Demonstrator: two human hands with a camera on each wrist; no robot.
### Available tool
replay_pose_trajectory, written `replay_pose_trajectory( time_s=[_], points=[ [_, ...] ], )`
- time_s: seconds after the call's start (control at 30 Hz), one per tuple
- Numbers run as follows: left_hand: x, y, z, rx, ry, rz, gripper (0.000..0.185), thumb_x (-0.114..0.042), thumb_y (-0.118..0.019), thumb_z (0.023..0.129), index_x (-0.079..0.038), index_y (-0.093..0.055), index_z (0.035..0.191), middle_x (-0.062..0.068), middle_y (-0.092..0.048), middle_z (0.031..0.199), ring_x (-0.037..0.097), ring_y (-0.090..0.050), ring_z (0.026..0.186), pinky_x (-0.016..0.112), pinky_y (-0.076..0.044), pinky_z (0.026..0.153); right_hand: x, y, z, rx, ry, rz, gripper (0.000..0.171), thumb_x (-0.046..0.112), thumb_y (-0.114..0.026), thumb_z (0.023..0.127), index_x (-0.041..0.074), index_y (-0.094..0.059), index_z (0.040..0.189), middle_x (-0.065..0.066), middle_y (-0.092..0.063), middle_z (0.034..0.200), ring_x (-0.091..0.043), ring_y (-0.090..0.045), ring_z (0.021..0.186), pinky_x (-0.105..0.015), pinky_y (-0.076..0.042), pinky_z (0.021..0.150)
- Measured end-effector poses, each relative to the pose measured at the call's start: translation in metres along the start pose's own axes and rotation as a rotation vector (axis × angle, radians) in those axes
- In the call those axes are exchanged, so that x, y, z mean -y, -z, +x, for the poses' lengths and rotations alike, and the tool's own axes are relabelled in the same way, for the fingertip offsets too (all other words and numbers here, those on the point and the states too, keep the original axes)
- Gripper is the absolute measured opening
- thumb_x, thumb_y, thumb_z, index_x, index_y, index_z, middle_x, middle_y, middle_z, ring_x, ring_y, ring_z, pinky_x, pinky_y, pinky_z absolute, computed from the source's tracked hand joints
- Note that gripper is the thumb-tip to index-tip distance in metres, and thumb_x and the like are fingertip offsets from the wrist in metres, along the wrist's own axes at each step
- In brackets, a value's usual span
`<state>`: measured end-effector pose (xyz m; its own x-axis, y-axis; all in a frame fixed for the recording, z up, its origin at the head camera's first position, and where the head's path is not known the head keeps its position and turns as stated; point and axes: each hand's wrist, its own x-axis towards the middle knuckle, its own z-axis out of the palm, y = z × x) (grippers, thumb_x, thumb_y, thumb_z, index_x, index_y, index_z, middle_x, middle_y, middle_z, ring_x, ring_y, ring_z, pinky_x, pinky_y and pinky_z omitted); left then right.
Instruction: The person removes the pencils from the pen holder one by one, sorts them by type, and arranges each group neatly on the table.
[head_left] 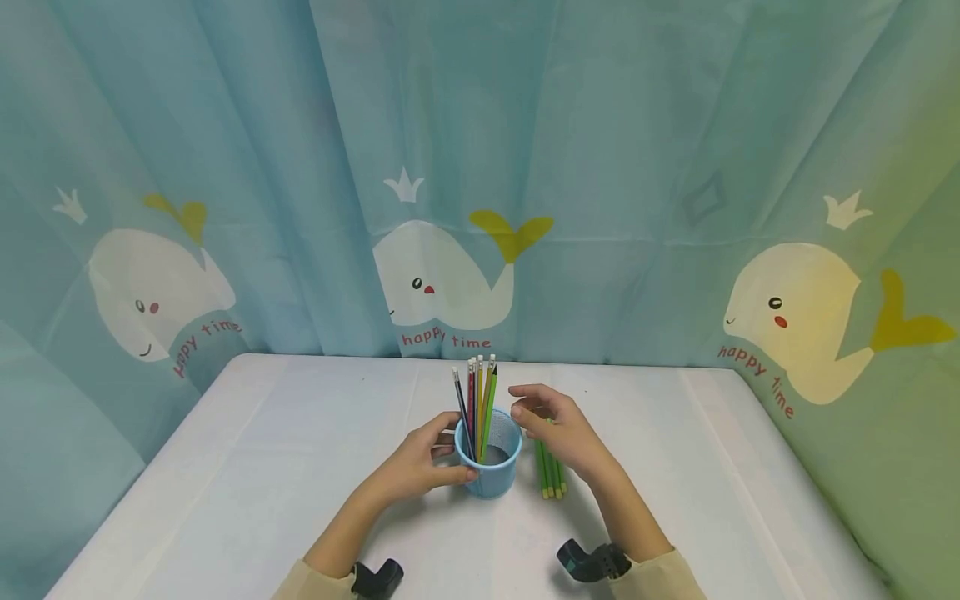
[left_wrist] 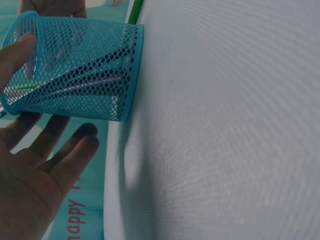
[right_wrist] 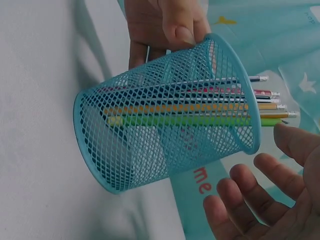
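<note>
Two hands work at a blue mesh pencil cup (head_left: pixel 489 462) standing upright near the middle of the white-clothed table (head_left: pixel 225 467), a little toward its near edge. The left hand (head_left: pixel 420 462) cups the holder's left wall, thumb curled onto the mesh near the rim and fingers wrapping its side, bracing it on the cloth. The right hand (head_left: pixel 558 429) hovers just right of the rim, fingers loosely bent and holding nothing, apparently just clear of the standing pencils (head_left: pixel 477 400), which lean together against the cup's left inner wall, eraser ends up. A small bunch of green pencils (head_left: pixel 551 477) lies flat on the cloth beside the cup, partly under the right wrist. To load the cup cleanly, the bracing hand should, by the look of it, keep the light holder pinned so it does not tip toward the leaning pencils, while the free hand picks up each loose pencil near its middle and lowers it tip-first into the open right side.
</note>
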<state>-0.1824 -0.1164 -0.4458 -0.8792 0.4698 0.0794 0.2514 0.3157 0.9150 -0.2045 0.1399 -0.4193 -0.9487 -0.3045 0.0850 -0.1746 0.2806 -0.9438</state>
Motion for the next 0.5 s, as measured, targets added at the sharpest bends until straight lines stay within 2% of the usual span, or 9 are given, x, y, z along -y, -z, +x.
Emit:
replay_pose_trajectory(
  time_s=[0.1, 0.27, 0.5],
  points=[
    [0.0003, 0.0, -0.0008, -0.002, -0.001, -0.004, 0.073, -0.021, -0.085, 0.081, -0.007, -0.047, 0.141, 0.014, -0.056, 0.138, 0.036, -0.059, 0.124, 0.042, -0.049, 0.107, 0.0008, -0.0016, 0.0001, 0.006, 0.012, -0.006, 0.038, 0.027, -0.064, 0.099, 0.013, -0.06, 0.134, -0.019, -0.064, 0.121, -0.024, -0.063, 0.103, -0.036, -0.061, 0.082],
    [-0.0012, 0.0002, -0.0015, -0.003, -0.006, -0.011, 0.072, -0.021, -0.084, 0.081, -0.008, -0.047, 0.141, 0.014, -0.056, 0.139, 0.036, -0.058, 0.125, 0.043, -0.048, 0.108, 0.0021, -0.0032, 0.001, 0.012, 0.028, -0.02, 0.038, 0.028, -0.062, 0.1, 0.014, -0.059, 0.135, -0.017, -0.065, 0.122, -0.026, -0.063, 0.107, -0.037, -0.061, 0.084],
    [-0.0022, 0.0018, -0.0006, 0.007, -0.012, -0.023, 0.072, -0.02, -0.084, 0.081, -0.008, -0.046, 0.142, 0.013, -0.056, 0.138, 0.036, -0.058, 0.126, 0.043, -0.048, 0.108, 0.0077, -0.0081, -0.0015, 0.012, 0.008, -0.029, 0.039, 0.029, -0.063, 0.099, 0.015, -0.059, 0.136, -0.016, -0.065, 0.123, -0.026, -0.061, 0.11, -0.039, -0.058, 0.089]
  ],
)
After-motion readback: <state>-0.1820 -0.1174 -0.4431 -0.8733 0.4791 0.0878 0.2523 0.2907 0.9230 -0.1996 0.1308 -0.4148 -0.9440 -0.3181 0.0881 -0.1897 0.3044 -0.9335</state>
